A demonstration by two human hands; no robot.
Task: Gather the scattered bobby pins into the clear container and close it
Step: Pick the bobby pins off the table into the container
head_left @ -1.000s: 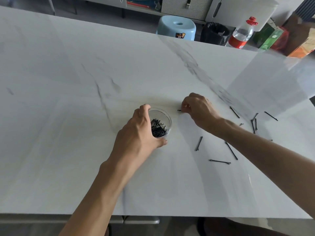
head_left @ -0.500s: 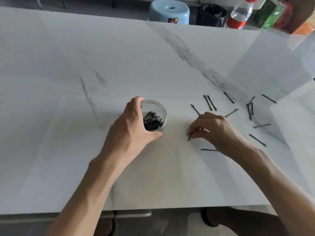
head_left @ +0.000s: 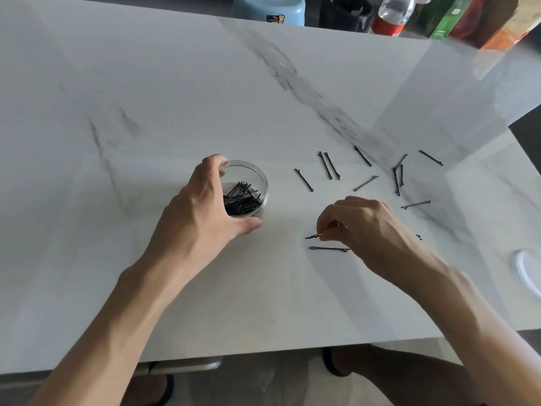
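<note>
The left hand (head_left: 202,212) is wrapped round the clear container (head_left: 261,177), steadying it. The right hand (head_left: 371,230) pinches bobby pins (head_left: 313,236) just above the table (head_left: 175,83), and loose pins (head_left: 304,180) lie scattered beyond. They look light, thin and slippery on that top, so they are probably best nipped at one end.

Left hand (head_left: 205,212) reaches forward, fingers and thumb curled round clear container (head_left: 261,178). Right hand (head_left: 369,227) palm down, fingertips pinching bobby pin (head_left: 312,237). Both forearms bare.
</note>
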